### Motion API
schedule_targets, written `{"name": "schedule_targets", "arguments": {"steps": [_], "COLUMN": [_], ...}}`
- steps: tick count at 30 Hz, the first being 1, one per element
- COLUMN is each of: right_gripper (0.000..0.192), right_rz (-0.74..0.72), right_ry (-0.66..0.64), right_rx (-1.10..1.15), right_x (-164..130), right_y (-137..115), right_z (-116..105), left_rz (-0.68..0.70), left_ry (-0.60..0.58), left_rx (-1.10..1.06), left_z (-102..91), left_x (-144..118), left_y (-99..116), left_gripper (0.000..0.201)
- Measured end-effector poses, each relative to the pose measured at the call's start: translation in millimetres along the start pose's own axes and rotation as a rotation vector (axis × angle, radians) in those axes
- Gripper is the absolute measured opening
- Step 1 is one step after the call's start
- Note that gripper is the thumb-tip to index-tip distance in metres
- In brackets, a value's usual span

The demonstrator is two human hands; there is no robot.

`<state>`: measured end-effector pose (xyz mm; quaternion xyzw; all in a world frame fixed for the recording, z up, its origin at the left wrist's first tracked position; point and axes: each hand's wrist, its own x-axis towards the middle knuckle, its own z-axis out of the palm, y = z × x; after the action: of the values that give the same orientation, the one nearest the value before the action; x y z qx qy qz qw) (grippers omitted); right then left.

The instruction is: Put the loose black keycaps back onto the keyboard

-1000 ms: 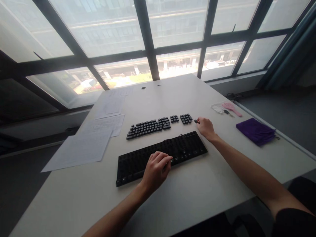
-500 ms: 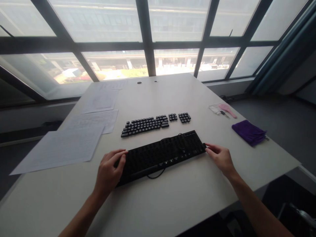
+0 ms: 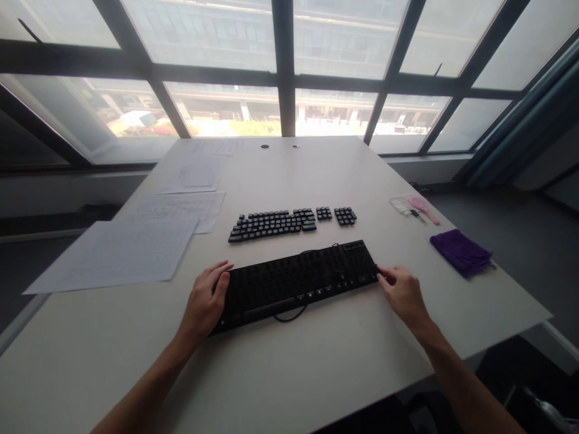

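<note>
Head view: 1 black keyboard (image 3: 298,283) w/o keycaps, flat on desk (image 3: 316,367) near front edge, left hand (image 3: 205,301) clasping its left end, right hand (image 3: 402,292) fingers loosely apart touching right end; 3 keycap clusters (image 3: 292,220) behind, 3 paper sheets (image 3: 117,253) left, 1 purple cloth (image 3: 460,252) right.

No legible text on papers (image 3: 113,253) or keycaps (image 3: 271,223).

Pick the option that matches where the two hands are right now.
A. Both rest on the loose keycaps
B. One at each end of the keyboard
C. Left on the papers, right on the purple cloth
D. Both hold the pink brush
B: the left hand is at the left end of the keyboard and the right hand at its right end; the keycaps lie untouched behind it.
</note>
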<state>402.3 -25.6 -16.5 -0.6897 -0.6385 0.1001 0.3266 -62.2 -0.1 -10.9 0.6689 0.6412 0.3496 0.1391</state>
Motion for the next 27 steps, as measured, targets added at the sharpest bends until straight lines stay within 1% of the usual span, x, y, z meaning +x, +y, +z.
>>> {"name": "schedule_targets", "arguments": {"steps": [4, 9, 12, 15, 18, 20, 24, 27], "right_gripper": [0.034, 0.037, 0.046, 0.045, 0.042, 0.041, 0.040, 0.040], "right_rz": [-0.126, -0.223, -0.196, -0.137, -0.082, -0.060, -0.069, -0.075], "right_ry": [0.032, -0.044, -0.068, -0.067, 0.007, 0.058, 0.077, 0.125], "right_rx": [-0.134, -0.200, -0.215, -0.142, -0.045, -0.026, -0.084, -0.160], "right_x": [-1.7, -11.5, -15.0, -13.6, -10.9, -10.0, -10.4, -8.2], "right_y": [-3.7, -1.5, 2.9, 7.0, 9.4, 11.4, 20.4, 27.2], "right_z": [5.2, 9.0, 6.9, 4.3, 5.2, 7.2, 7.7, 4.4], "left_rz": [-0.050, -0.140, -0.165, -0.191, -0.212, -0.209, -0.177, -0.170], "left_ry": [-0.024, -0.037, -0.039, -0.036, -0.015, 0.006, 0.021, 0.004], "left_rx": [-0.056, -0.082, -0.098, -0.142, -0.198, -0.231, -0.293, -0.317], "left_z": [3.7, 4.3, 4.1, 3.5, 4.0, 6.2, 14.8, 18.8], "left_x": [-0.8, -2.8, -3.6, -3.7, -4.7, -6.7, -9.1, 0.6], "left_y": [-1.9, -1.6, -0.7, 3.5, 11.8, 18.3, 25.3, 18.4], "left_gripper": [0.059, 0.063, 0.065, 0.067, 0.067, 0.065, 0.061, 0.051]}}
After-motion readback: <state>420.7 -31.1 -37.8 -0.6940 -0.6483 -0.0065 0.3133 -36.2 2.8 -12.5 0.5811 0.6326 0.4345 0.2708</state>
